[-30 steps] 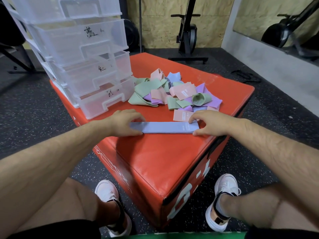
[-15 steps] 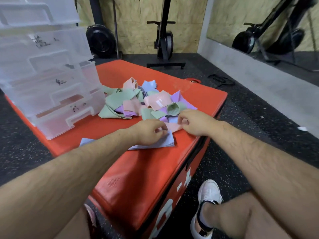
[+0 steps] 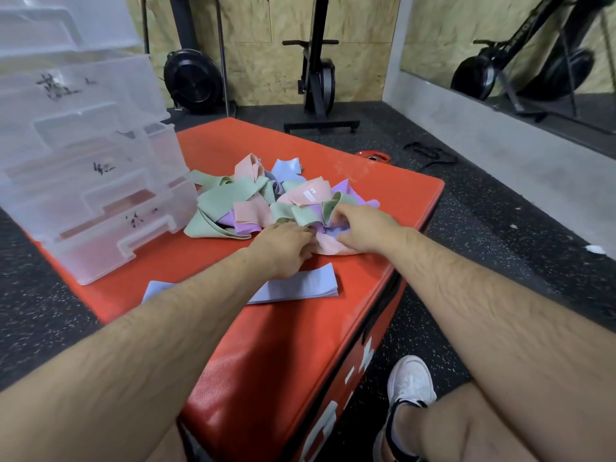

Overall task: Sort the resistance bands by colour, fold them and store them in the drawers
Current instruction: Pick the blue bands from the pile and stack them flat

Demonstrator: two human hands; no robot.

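A loose pile of resistance bands (image 3: 240, 201) in green, pink, purple and blue lies on the red box (image 3: 273, 331). A blue band (image 3: 300, 285), laid flat, rests near the front, partly under my left forearm. My left hand (image 3: 286, 245) is at the pile's near edge, its fingers curled on a bunched pink band (image 3: 333, 249). My right hand (image 3: 363, 228) reaches into the pile beside it, and its thumb and fingers close round a blue band (image 3: 337, 233) under a green loop. The fingertips are partly hidden. The clear plastic drawer unit (image 3: 90, 181) stands at the left.
The box's right edge (image 3: 426, 221) drops off just past my right hand. My knees and a white shoe (image 3: 411, 381) are below. Exercise machines (image 3: 316, 71) stand at the back wall, and a black strap (image 3: 430, 153) lies on the floor.
Both hands have left the flat blue band and moved forward into the pile. The view has turned right, so the drawers now sit at the far left.
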